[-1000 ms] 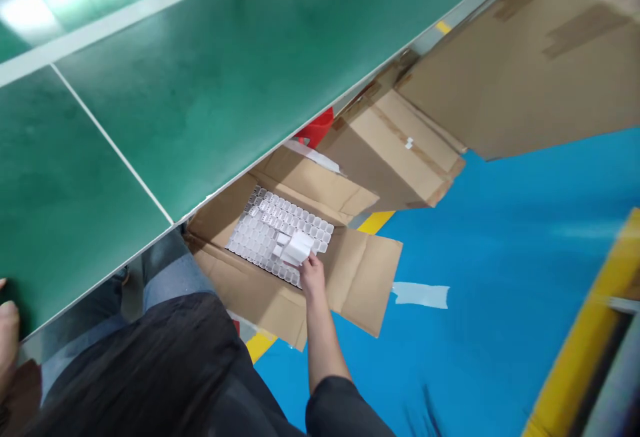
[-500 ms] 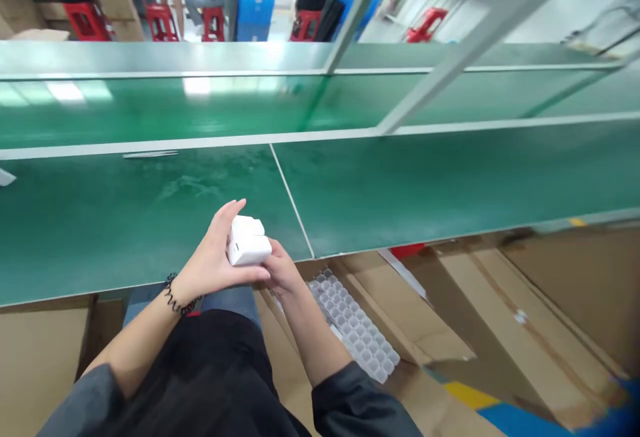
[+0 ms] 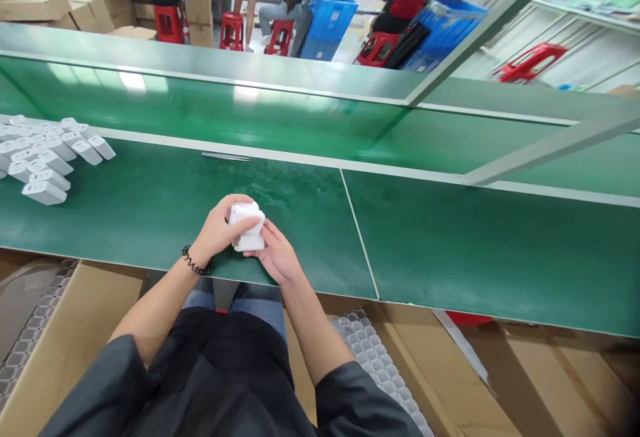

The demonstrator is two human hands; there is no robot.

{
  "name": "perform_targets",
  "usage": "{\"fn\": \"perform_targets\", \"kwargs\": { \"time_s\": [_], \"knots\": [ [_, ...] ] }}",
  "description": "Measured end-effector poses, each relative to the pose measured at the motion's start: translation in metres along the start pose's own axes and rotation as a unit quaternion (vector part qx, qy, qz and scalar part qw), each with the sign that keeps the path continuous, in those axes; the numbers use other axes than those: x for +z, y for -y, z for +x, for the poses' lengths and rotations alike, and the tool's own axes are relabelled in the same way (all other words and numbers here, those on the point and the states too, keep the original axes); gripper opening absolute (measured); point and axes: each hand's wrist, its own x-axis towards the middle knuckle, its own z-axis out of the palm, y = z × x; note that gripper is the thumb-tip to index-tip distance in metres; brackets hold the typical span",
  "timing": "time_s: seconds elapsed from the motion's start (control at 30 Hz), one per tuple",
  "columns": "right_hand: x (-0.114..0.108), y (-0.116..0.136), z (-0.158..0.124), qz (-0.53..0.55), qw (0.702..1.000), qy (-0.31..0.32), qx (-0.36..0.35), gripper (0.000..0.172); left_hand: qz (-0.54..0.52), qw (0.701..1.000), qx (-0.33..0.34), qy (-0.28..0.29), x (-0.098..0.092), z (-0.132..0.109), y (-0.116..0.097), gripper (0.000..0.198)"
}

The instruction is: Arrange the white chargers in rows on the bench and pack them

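Observation:
Both my hands hold small white plastic blocks [image 3: 246, 225] over the near edge of the green table [image 3: 450, 244]. My left hand [image 3: 220, 227] wraps over them from the left and above, a black coil band on its wrist. My right hand [image 3: 277, 255] cups them from below and the right. The blocks look like two stacked chargers. A pile of several similar white blocks [image 3: 43, 156] lies on the table at the far left.
A clear cell tray [image 3: 373, 357] lies in an open cardboard box [image 3: 505, 370] on the floor at my right. Another box [image 3: 65, 330] with trays stands at my left. Beyond the table, people sit on red stools [image 3: 233, 27] near blue crates [image 3: 327, 16].
A second ago my right hand lifted white blocks from the floor tray. It brought them up to my left hand at the table edge. My view has swung up and left.

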Motion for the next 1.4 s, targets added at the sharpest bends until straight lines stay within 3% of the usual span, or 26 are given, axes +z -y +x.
{"fn": "perform_targets", "kwargs": {
  "time_s": [0.07, 0.13, 0.27, 0.37, 0.5, 0.6, 0.73, 0.83, 0.97, 1.13, 1.27, 1.4],
  "knots": [
    [-0.001, 0.006, 0.002, -0.02, 0.999, -0.026, -0.024, 0.027, 0.067, 0.998, -0.002, -0.02, -0.016, 0.012, 0.0, 0.043],
    [-0.004, 0.014, 0.004, -0.034, 0.998, -0.049, -0.036, 0.028, 0.222, 0.975, 0.005, -0.027, -0.032, 0.022, -0.003, 0.04],
    [-0.014, 0.027, 0.01, -0.005, 0.997, -0.075, 0.001, 0.018, 0.516, 0.856, -0.002, 0.034, -0.045, 0.038, -0.009, 0.037],
    [-0.018, 0.03, 0.015, 0.027, 0.995, -0.094, 0.017, 0.015, 0.578, 0.812, -0.007, 0.076, -0.041, 0.044, -0.008, 0.037],
    [-0.021, 0.031, 0.019, 0.072, 0.991, -0.109, 0.023, 0.011, 0.555, 0.826, -0.028, 0.094, -0.035, 0.048, -0.004, 0.044],
    [-0.021, 0.029, 0.021, 0.091, 0.989, -0.117, 0.024, 0.009, 0.526, 0.847, -0.011, 0.076, -0.037, 0.044, -0.002, 0.062],
    [-0.016, 0.024, 0.021, 0.112, 0.986, -0.118, 0.037, 0.009, 0.462, 0.873, 0.147, 0.046, -0.039, 0.025, -0.006, 0.083],
    [-0.008, 0.018, 0.022, 0.109, 0.988, -0.1, 0.053, 0.014, 0.4, 0.875, 0.25, 0.104, -0.034, 0.009, -0.008, 0.071],
    [-0.001, 0.013, 0.021, 0.086, 0.991, -0.077, 0.063, 0.014, 0.373, 0.882, 0.252, 0.14, -0.026, 0.0, -0.004, 0.038],
    [-0.008, 0.024, 0.011, 0.001, 0.997, -0.074, 0.035, 0.012, 0.388, 0.883, 0.232, 0.129, -0.03, 0.002, 0.007, 0.038],
    [-0.019, 0.036, 0.0, -0.103, 0.988, -0.118, -0.011, 0.018, 0.402, 0.875, 0.236, 0.135, -0.033, 0.006, 0.013, 0.039],
    [-0.025, 0.037, -0.008, -0.105, 0.987, -0.118, -0.006, 0.028, 0.403, 0.869, 0.258, 0.123, -0.032, 0.008, 0.021, 0.045]
  ]
}}
